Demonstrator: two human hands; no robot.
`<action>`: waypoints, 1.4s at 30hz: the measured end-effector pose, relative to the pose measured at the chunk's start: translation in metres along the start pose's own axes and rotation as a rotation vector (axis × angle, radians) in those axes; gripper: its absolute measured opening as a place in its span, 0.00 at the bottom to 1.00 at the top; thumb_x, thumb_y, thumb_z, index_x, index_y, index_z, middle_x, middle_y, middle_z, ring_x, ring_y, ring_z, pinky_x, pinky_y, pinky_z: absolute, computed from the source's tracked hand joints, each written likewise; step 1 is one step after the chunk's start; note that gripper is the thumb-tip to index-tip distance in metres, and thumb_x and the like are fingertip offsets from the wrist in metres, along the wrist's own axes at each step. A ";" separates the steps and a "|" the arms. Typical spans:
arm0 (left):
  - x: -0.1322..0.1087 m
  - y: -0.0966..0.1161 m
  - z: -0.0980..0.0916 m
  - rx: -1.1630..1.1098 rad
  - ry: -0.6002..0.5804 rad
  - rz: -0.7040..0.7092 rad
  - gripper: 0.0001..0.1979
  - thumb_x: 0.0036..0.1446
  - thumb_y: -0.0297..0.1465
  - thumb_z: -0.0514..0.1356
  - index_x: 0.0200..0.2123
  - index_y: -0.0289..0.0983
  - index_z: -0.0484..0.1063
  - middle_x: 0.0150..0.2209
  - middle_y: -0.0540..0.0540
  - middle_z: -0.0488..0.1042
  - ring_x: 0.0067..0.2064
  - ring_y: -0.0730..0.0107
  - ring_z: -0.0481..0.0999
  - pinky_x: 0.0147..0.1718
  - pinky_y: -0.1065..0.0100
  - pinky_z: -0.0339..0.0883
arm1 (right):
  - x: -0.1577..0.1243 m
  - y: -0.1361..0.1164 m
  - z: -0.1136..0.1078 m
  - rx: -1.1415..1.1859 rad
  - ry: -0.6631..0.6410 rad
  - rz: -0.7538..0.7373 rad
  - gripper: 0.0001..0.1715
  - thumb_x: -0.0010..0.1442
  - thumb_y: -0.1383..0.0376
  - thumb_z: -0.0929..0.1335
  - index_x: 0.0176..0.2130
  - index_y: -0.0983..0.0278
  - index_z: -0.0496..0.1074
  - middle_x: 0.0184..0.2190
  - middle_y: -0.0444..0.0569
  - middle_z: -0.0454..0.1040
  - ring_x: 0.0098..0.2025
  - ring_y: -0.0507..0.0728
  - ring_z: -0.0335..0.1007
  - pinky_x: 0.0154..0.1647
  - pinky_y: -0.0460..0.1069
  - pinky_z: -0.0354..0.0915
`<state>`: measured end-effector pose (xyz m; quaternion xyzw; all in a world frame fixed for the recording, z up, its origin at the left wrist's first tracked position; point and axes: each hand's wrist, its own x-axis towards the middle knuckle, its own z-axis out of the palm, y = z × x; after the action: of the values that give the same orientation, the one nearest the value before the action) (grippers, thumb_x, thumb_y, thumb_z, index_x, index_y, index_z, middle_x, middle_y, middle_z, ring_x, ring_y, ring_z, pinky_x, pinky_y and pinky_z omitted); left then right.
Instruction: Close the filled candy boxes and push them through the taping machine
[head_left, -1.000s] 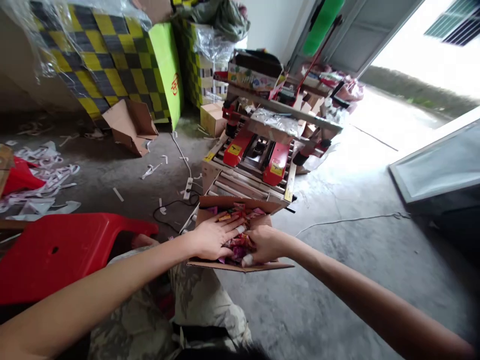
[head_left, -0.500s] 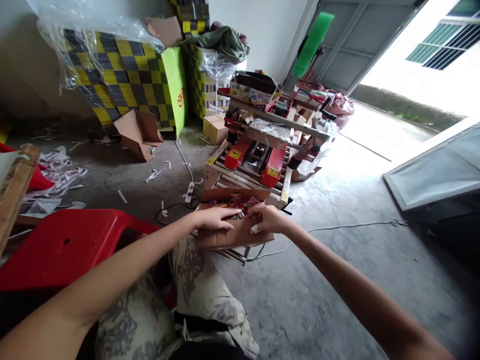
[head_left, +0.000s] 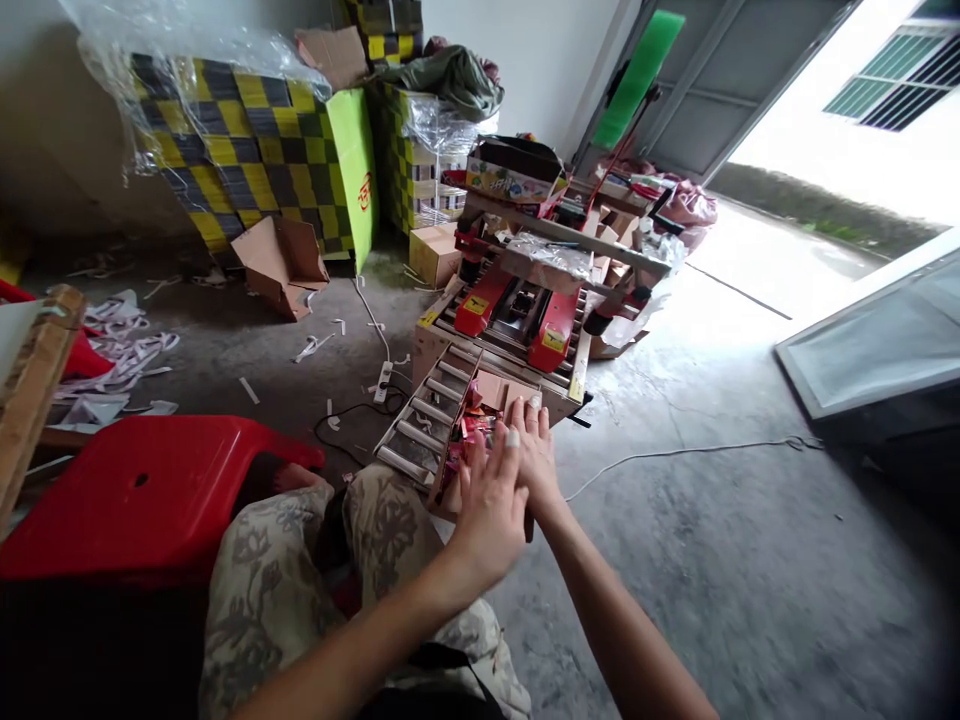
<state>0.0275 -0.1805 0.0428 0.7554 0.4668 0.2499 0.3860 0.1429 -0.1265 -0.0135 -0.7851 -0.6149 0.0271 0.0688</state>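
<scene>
A cardboard box [head_left: 496, 388] stands turned on the roller conveyor [head_left: 426, 418] in front of my knees. Small red and pink packets [head_left: 475, 424] show inside it, partly covered by my hands. My left hand [head_left: 491, 500] lies over the box's near right side, its fingers stretched out and a white wrap on one fingertip. Just beyond, my right hand [head_left: 536, 450] rests on the right side of the box with its fingers straight, also with a white fingertip wrap. The two hands touch or overlap. Most of the right side is hidden under them.
A sealing machine with red side guides [head_left: 553, 335] stands at the conveyor's far end. A red plastic stool [head_left: 142, 490] is at my left. An opened carton [head_left: 281, 265], paper scraps and a power strip [head_left: 383, 382] lie on the floor. A cable [head_left: 675, 455] runs to the right.
The box has turned on the rollers, uncovering the conveyor at its left. My left hand has moved from the box's left part to its right side, beside my right hand.
</scene>
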 end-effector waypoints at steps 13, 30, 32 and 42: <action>0.108 -0.103 -0.035 -0.437 -0.097 0.047 0.26 0.66 0.39 0.37 0.64 0.35 0.51 0.65 0.44 0.50 0.66 0.66 0.45 0.64 0.58 0.40 | -0.003 -0.010 -0.002 -0.029 0.099 -0.060 0.31 0.66 0.66 0.53 0.63 0.80 0.48 0.64 0.66 0.44 0.67 0.68 0.26 0.63 0.65 0.44; 0.086 -0.053 -0.011 0.623 -0.028 -0.055 0.26 0.65 0.36 0.46 0.65 0.45 0.46 0.67 0.42 0.35 0.54 0.52 0.68 0.40 0.58 0.73 | -0.007 -0.010 -0.005 0.067 0.093 -0.013 0.30 0.65 0.66 0.54 0.64 0.75 0.49 0.65 0.65 0.42 0.67 0.67 0.33 0.61 0.67 0.46; 0.087 -0.052 -0.013 0.593 -0.056 -0.085 0.26 0.65 0.36 0.46 0.65 0.46 0.47 0.67 0.40 0.37 0.54 0.51 0.69 0.40 0.57 0.73 | -0.021 -0.011 -0.010 0.038 0.058 -0.135 0.30 0.65 0.65 0.53 0.64 0.74 0.49 0.65 0.63 0.43 0.67 0.66 0.33 0.62 0.67 0.45; 0.091 -0.104 -0.034 -0.095 0.004 0.122 0.23 0.62 0.31 0.50 0.61 0.38 0.57 0.65 0.41 0.50 0.63 0.60 0.55 0.61 0.58 0.53 | -0.042 0.008 -0.006 -0.008 0.079 -0.572 0.47 0.57 0.49 0.64 0.63 0.76 0.49 0.64 0.64 0.45 0.66 0.69 0.37 0.62 0.63 0.50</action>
<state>-0.0113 -0.0592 -0.0207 0.7629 0.4081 0.2963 0.4045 0.1414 -0.1693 -0.0104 -0.5806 -0.8082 -0.0266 0.0944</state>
